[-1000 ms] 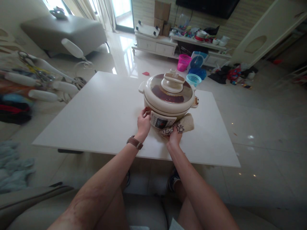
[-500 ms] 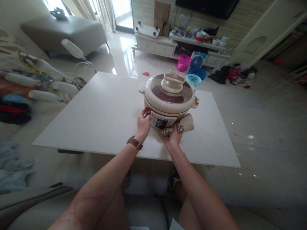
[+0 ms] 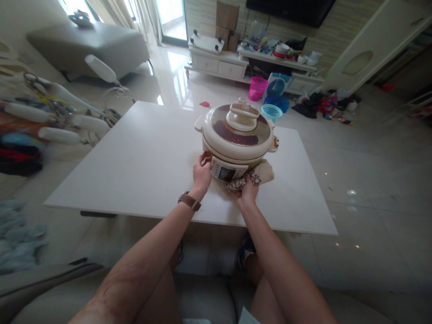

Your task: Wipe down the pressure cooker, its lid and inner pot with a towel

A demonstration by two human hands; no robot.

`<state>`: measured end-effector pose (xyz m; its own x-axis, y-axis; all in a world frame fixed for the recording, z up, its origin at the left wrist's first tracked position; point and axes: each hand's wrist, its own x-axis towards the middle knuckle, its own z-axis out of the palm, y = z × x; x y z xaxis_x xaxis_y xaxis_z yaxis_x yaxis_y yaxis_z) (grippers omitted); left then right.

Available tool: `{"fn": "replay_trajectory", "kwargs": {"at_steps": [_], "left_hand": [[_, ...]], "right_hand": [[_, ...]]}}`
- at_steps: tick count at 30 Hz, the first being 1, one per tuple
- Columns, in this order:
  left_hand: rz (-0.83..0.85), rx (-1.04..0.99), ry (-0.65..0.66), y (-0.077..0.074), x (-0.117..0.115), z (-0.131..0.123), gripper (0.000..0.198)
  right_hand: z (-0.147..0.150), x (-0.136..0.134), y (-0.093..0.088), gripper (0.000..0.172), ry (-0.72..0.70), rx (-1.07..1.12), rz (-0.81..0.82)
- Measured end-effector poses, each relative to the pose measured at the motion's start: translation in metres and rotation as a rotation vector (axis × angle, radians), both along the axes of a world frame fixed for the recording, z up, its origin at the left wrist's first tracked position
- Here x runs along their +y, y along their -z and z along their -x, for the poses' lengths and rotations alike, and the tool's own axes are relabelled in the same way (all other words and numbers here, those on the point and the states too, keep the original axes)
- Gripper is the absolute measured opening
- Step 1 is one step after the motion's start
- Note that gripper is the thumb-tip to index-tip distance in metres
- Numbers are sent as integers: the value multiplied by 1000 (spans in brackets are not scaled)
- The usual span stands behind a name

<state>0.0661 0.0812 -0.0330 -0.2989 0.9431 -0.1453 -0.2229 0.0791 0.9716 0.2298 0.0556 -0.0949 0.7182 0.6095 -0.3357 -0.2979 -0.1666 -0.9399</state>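
A: What is nearest?

B: The person's bare legs (image 3: 162, 297), with a grey sofa (image 3: 202, 292) between them. Both forearms stretch forward above, and a watch (image 3: 189, 200) with a brown strap sits on the left wrist.

A: And the hands, are they together?

B: No, apart. The right hand (image 3: 249, 191) is closed on a bunched, patterned cloth (image 3: 265, 172), pressed up to the lower right front of a cream electric cooker (image 3: 232, 154). The left hand (image 3: 202, 174) is at the cooker's lower left side, fingers curled in against it; their tips are partly hidden, so I can't tell whether they grip or merely touch.

A: Where exactly is the cooker?

B: On the white table (image 3: 135, 157), a little right of its middle, upright, with its control panel (image 3: 227, 172) towards the person. The glass lid (image 3: 219, 128) is on, and dark reddish brown shows in the glass.

A: Beyond the table?

B: On the floor, a pale blue basket (image 3: 272, 112), then a pink one (image 3: 258, 87). Farther back, a low white cabinet (image 3: 216, 67), cardboard boxes (image 3: 227, 15) and a black screen (image 3: 292, 10) on the wall
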Motion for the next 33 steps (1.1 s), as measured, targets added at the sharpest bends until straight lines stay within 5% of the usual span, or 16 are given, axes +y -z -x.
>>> {"fn": "replay_trajectory", "kwargs": {"at_steps": [4, 10, 18, 24, 28, 33], "left_hand": [[9, -23, 3, -1, 0, 1, 61], [14, -25, 3, -1, 0, 1, 61], [-9, -42, 24, -1, -1, 0, 56], [-21, -7, 3, 6, 2, 0, 55], [-6, -22, 15, 4, 1, 1, 55], [10, -40, 45, -3, -2, 3, 57]], "right_hand": [[-14, 5, -20, 40, -25, -126, 2], [6, -18, -46, 51, -20, -286, -168], [-26, 11, -52, 44, 7, -259, -104], [-5, -19, -63, 47, -7, -188, -230], [-40, -23, -75, 39, 49, 71, -248], [-98, -31, -75, 21, -59, 253, 9]]}}
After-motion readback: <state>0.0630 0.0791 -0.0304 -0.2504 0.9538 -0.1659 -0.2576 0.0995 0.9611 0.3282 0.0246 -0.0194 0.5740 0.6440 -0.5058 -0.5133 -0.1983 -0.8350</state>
